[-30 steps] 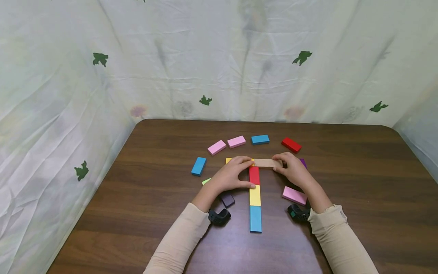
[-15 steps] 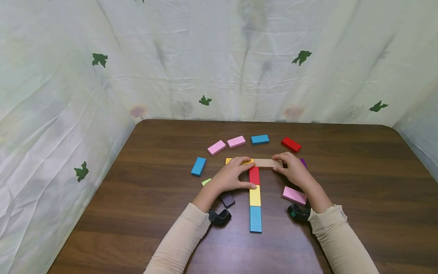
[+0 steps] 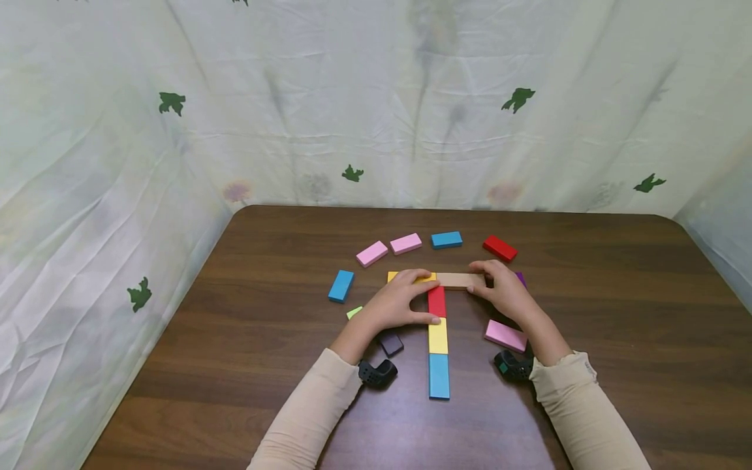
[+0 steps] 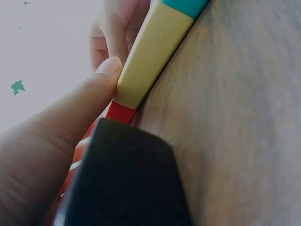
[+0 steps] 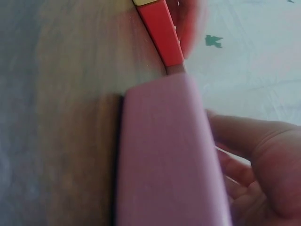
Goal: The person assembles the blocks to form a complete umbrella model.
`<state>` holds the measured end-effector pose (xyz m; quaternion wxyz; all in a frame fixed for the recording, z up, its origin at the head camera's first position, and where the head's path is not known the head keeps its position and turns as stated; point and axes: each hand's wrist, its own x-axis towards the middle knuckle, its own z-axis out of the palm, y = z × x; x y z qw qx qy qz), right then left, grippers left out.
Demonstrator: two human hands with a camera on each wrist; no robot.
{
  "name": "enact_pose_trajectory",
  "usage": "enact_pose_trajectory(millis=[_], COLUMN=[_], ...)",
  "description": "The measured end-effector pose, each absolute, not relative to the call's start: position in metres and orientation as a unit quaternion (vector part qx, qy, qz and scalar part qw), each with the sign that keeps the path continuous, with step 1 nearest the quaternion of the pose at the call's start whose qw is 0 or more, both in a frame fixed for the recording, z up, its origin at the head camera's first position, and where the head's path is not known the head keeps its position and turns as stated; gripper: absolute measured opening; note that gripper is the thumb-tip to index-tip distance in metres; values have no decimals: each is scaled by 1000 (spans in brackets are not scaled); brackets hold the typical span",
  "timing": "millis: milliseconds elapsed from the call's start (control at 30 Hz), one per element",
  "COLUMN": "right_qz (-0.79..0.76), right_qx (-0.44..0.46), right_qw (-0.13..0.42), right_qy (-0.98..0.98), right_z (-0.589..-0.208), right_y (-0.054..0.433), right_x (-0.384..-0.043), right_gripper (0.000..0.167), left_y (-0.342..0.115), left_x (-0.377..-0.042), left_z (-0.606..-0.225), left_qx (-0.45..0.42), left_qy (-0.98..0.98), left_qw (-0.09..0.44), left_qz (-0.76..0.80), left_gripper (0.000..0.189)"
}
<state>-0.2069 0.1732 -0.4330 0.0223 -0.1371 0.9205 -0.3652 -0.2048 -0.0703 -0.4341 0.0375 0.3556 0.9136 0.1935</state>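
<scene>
Several flat blocks lie in a T on the table. A plain wooden block forms the right of its crossbar, and my right hand pinches that block's right end between thumb and fingers. My left hand arches beside the stem. Its fingers rest where the crossbar's yellow block meets the red block. The left thumb touches the stem near the joint of the red block and a second yellow block. A blue block ends the stem. The left hand hides most of the crossbar's yellow block.
Loose blocks surround the T: two pink blocks, blue blocks and a red block. A dark block and a green block are near the left wrist; another pink block and a purple block near the right.
My right hand's fingertips have shifted very slightly right along the wooden block. The left fingers have settled a touch lower at the crossbar's joint. The blocks look unmoved.
</scene>
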Motion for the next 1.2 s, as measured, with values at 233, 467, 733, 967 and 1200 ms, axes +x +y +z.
enact_pose_trajectory(millis=[233,467,733,967,1200], right_qz=[-398,-413,-408,-432,-447], right_qx=[-122,-138,-161,-159,-146], right_qw=[28,6,-5,11,40], right_qy=[909,900,899,888,882], right_z=[-423,-409,-402,-405,-411], right_y=[175,183,200,219,236], right_x=[-203,-196,-189,-185,-183], right_gripper=[55,61,65,70,80], left_y=[-71,-72,-72,-71,-71], left_x=[-206,-207,-206,-207,-207], left_z=[-437,-439,-439,-439,-440], left_qx=[355,357,355,352,355], left_qy=[914,914,914,915,913], left_qw=[33,29,31,39,36], left_qz=[194,191,193,196,196], left_gripper=[73,72,73,73,73])
